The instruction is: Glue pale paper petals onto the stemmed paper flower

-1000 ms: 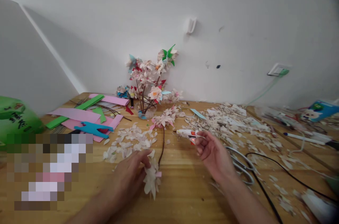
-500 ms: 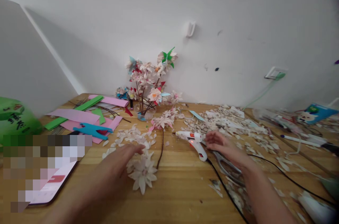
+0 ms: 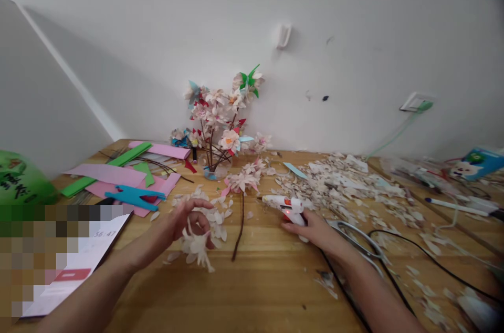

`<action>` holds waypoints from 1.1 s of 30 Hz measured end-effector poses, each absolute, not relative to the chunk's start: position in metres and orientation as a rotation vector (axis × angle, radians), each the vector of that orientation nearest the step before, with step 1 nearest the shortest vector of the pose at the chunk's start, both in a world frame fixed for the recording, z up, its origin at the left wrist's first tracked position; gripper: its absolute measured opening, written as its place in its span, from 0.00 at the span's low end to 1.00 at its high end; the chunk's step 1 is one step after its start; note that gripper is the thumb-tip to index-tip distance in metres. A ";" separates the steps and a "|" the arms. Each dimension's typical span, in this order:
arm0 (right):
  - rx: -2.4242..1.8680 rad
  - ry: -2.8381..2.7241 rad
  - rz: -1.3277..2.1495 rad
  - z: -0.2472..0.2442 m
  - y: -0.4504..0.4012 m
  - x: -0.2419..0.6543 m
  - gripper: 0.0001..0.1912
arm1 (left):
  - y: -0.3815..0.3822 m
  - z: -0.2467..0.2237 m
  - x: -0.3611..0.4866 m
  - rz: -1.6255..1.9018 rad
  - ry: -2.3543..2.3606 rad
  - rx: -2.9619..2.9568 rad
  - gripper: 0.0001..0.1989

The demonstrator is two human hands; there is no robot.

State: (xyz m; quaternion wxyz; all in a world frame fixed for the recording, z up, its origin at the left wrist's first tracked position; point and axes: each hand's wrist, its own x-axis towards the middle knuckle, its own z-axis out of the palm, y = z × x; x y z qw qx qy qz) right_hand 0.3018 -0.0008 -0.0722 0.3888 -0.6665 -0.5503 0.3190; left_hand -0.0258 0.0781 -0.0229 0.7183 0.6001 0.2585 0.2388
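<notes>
My left hand (image 3: 179,220) is curled round the back of a white-petalled flower (image 3: 197,250), which is tipped on its side just above the table. My right hand (image 3: 317,230) has its fingers wrapped round the handle of a white hot glue gun (image 3: 280,203). A small red light glows on the gun, and its nozzle points left. Between my hands lies a brown twig (image 3: 241,228) with a pale pink flower (image 3: 244,178) at its far end. Loose white petals (image 3: 219,217) are spread just beyond my left hand.
A vase (image 3: 214,171) of flowering twigs stands near the wall. Coloured paper strips (image 3: 106,173) and a phone (image 3: 94,249) are on the left. Petal scraps (image 3: 342,180) cover the right side, with scissors (image 3: 360,241) beside my right forearm and a black cord (image 3: 429,264) looping across.
My left hand has picked up and tilted the white flower that lay on the table. My right hand has moved left and closed round the glue gun's handle.
</notes>
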 end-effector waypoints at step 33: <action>-0.979 -2.016 0.088 -0.040 -0.041 0.178 0.13 | 0.039 -0.015 0.031 0.649 0.765 0.538 0.03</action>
